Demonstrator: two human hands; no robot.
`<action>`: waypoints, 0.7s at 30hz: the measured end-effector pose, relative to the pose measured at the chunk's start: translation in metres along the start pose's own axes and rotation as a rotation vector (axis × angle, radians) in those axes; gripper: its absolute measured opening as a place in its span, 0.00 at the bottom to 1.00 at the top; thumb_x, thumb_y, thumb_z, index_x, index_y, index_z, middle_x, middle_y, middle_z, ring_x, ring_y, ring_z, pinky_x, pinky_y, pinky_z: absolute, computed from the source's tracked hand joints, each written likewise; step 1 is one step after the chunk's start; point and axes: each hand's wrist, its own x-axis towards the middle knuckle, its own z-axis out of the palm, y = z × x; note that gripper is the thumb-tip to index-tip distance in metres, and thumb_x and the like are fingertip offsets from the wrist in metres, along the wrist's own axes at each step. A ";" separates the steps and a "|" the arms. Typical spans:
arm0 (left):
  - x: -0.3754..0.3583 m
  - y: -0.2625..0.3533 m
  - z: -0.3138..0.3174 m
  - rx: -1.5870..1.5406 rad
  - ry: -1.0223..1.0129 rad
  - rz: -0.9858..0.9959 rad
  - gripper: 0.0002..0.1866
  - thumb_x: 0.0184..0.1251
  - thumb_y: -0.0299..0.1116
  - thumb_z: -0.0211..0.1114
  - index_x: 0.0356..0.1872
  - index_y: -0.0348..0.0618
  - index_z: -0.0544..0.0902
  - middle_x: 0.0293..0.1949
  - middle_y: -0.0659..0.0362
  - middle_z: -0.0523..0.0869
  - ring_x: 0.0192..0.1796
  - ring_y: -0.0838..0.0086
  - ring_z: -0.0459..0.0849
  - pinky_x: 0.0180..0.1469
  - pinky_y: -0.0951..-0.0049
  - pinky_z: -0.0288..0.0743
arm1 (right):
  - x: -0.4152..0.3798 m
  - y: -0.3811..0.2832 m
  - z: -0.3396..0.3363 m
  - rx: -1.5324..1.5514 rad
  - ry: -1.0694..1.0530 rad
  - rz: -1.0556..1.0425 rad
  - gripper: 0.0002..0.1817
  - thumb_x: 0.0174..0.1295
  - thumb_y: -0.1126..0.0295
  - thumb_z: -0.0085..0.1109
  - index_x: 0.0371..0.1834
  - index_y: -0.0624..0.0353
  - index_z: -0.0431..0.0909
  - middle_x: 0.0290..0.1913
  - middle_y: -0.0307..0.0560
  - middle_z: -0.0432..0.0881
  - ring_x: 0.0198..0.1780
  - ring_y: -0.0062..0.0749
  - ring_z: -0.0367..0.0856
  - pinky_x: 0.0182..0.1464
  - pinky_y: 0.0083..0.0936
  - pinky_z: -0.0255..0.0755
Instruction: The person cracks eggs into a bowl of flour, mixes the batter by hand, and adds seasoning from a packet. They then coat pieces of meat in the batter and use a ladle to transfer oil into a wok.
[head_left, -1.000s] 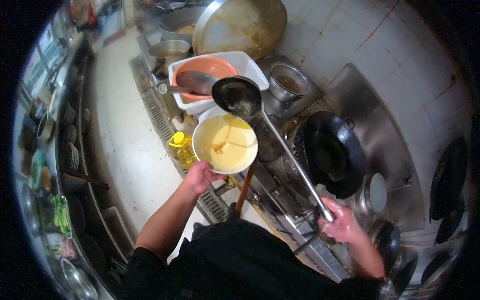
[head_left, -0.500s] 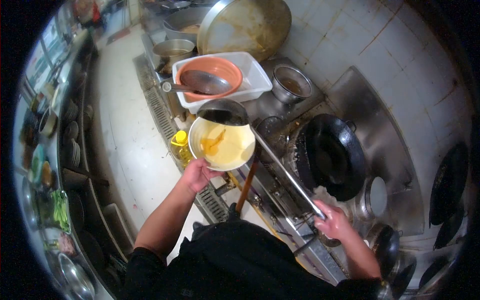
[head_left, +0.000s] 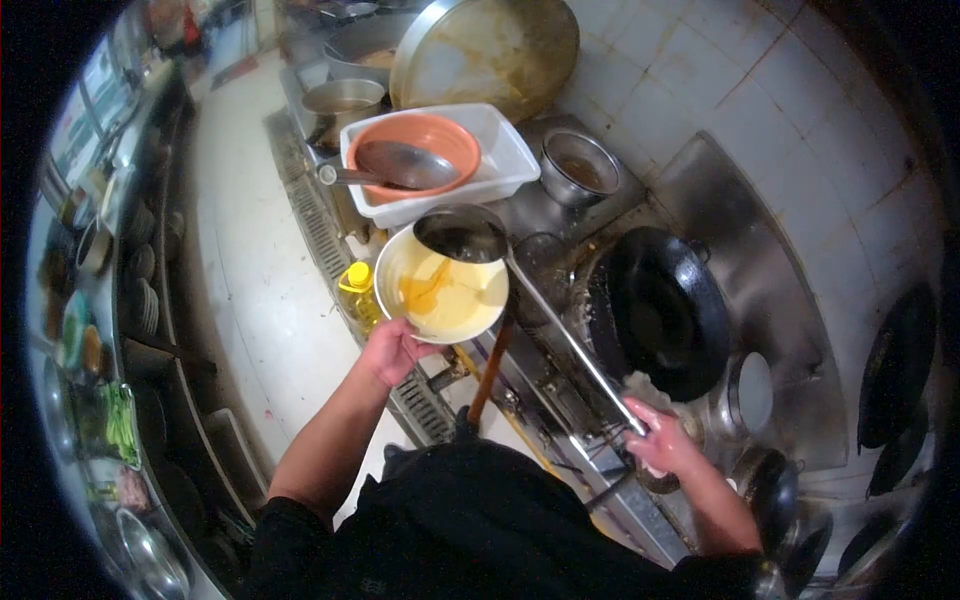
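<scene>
My left hand (head_left: 398, 350) grips the near rim of a white bowl (head_left: 388, 285). Inside the bowl is a pale yellow liquid (head_left: 455, 305) with a streak of darker orange-yellow across it. My right hand (head_left: 660, 437) is closed round the end of a long metal handle that belongs to a ladle (head_left: 462, 236). The ladle's dark, round head hangs over the far right part of the bowl, its hollow turned up towards me. Right of the ladle's handle, a black wok (head_left: 660, 315) sits on the stove, dark and shiny inside.
Beyond the bowl, a white plastic tub (head_left: 510, 160) holds an orange basin (head_left: 455, 140) with a strainer-like scoop (head_left: 410, 165). A metal pot (head_left: 580, 170) stands beside it. An oil bottle with a yellow cap (head_left: 358, 285) is left of the bowl. Shelves with plates (head_left: 147, 305) line the left.
The ladle's head has tipped so that more of its hollow faces me, and moved slightly right over the bowl. My right hand has turned slightly; the left keeps its hold.
</scene>
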 end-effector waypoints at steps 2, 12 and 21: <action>-0.001 0.000 0.001 0.005 -0.053 0.003 0.26 0.54 0.27 0.49 0.57 0.30 0.66 0.50 0.46 0.79 0.50 0.57 0.80 0.52 0.57 0.77 | 0.002 -0.008 -0.002 -0.046 0.094 -0.208 0.32 0.57 0.75 0.57 0.67 0.53 0.60 0.19 0.32 0.72 0.14 0.14 0.67 0.15 0.17 0.63; -0.002 0.000 0.008 0.024 -0.052 -0.015 0.27 0.53 0.27 0.50 0.57 0.27 0.66 0.51 0.45 0.78 0.51 0.56 0.80 0.55 0.56 0.75 | 0.006 -0.030 -0.019 1.174 -0.256 0.395 0.30 0.52 0.79 0.52 0.63 0.62 0.62 0.17 0.40 0.69 0.11 0.21 0.67 0.11 0.20 0.61; -0.013 0.002 -0.007 -0.001 -0.037 0.037 0.28 0.51 0.26 0.52 0.58 0.27 0.65 0.52 0.45 0.77 0.53 0.56 0.79 0.56 0.56 0.75 | 0.026 -0.010 0.003 1.679 -0.131 0.401 0.29 0.56 0.69 0.48 0.64 0.53 0.59 0.19 0.39 0.67 0.10 0.22 0.62 0.10 0.21 0.58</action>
